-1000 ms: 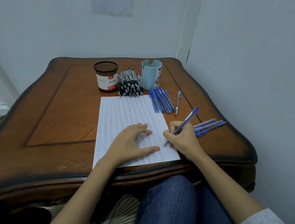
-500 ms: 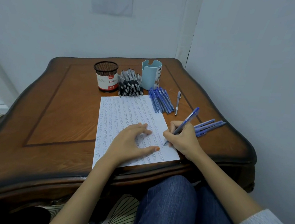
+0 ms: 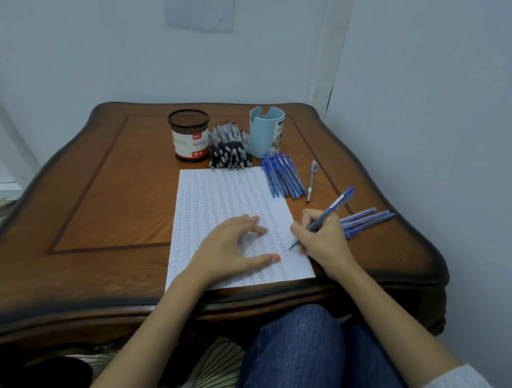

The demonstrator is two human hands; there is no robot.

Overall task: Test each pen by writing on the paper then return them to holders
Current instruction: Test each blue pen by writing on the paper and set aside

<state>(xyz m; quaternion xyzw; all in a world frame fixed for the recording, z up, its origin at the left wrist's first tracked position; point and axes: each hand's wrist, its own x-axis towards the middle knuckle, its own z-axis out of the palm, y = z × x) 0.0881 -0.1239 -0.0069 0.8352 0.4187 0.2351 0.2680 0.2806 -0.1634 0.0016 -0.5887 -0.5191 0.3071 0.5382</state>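
Note:
A white sheet of paper (image 3: pixel 215 201) covered in rows of small writing lies on the wooden table (image 3: pixel 101 207). My left hand (image 3: pixel 235 249) rests flat on its lower part, fingers spread. My right hand (image 3: pixel 323 237) grips a blue pen (image 3: pixel 333 208) with its tip on the paper near the right edge. Behind the paper stand a black mesh holder (image 3: pixel 189 135) and a light blue holder (image 3: pixel 265 132). Black pens (image 3: pixel 229 152) lie piled between the holders, and blue pens (image 3: pixel 282 176) lie right of the paper's top.
A single grey pen (image 3: pixel 311 181) lies beside the blue pile. A few more blue pens (image 3: pixel 366 220) lie behind my right hand near the table's right edge. Walls close in at the back and right. My knees in jeans (image 3: pixel 308 361) sit under the front edge.
The pen in my right hand has shifted very slightly as it writes. My left hand stays flat on the paper.

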